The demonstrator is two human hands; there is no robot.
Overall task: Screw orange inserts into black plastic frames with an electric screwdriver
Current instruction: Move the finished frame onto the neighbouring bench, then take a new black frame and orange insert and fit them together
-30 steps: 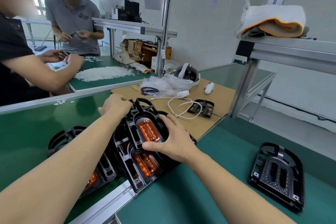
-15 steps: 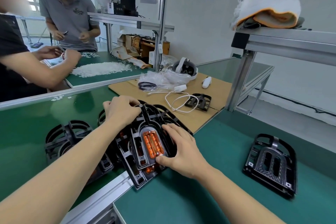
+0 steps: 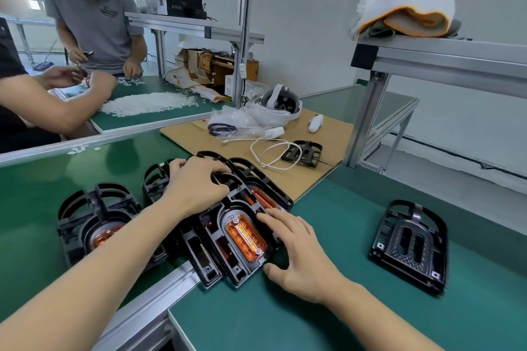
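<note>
Several black plastic frames with orange inserts lie overlapping on the green bench. The top frame (image 3: 239,271) shows a glowing orange insert (image 3: 245,237) with a screw at each end. My left hand (image 3: 196,184) lies over the far end of this stack, its fingers curled around the frame's top loop. My right hand (image 3: 293,248) holds the top frame's right edge, fingers on its upper side and thumb at its near corner. Another frame with an insert (image 3: 97,225) lies to the left. One frame without an insert (image 3: 410,242) rests alone at the right. No screwdriver is in view.
A cardboard sheet (image 3: 328,134) behind the stack carries a white headset (image 3: 281,105), a white cable (image 3: 271,151), a plastic bag and a small dark frame (image 3: 303,152). An aluminium post (image 3: 365,122) holds a shelf with folded cloth (image 3: 407,13). Two people work at the far left bench.
The top frame has slid toward me and to the right over the stack. My right hand moved from on top of the insert to the frame's right edge.
</note>
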